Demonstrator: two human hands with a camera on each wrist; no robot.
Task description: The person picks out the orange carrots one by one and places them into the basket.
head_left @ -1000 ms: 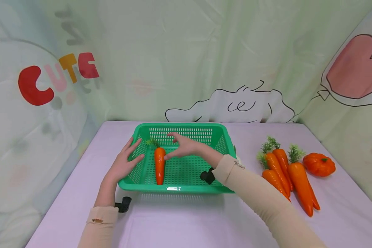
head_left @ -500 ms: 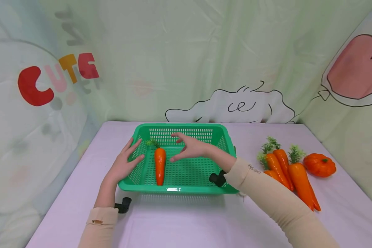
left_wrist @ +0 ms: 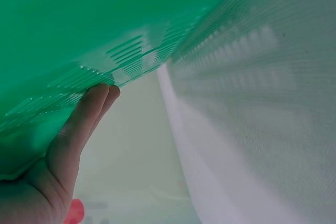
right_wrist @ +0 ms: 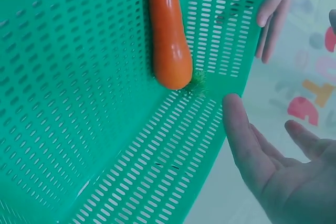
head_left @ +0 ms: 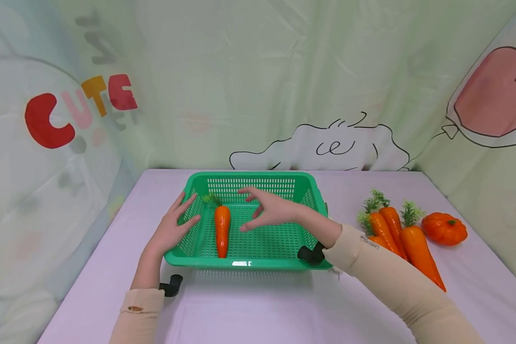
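A single orange carrot point(head_left: 222, 231) with a green leafy top lies in the left part of a green plastic basket point(head_left: 249, 263). My left hand point(head_left: 169, 230) holds the basket by its left side wall, its fingers point(left_wrist: 92, 108) against the outside in the left wrist view. Over the basket's middle hovers my right hand point(head_left: 275, 210), holding nothing, thumb and fingers spread apart. The right wrist view shows this right hand point(right_wrist: 294, 177) near the rim, apart from the carrot point(right_wrist: 170, 40) inside.
Several more carrots point(head_left: 419, 248) lie on the right of the table point(head_left: 249, 310), partly behind the right sleeve. Beside them is a small orange pumpkin point(head_left: 444, 229). A printed curtain point(head_left: 258, 86) rises behind the table.
My right hand has shifted right, away from the carrot in the basket, and its sleeve now covers more of the carrots on the table. The left hand and basket stay put.
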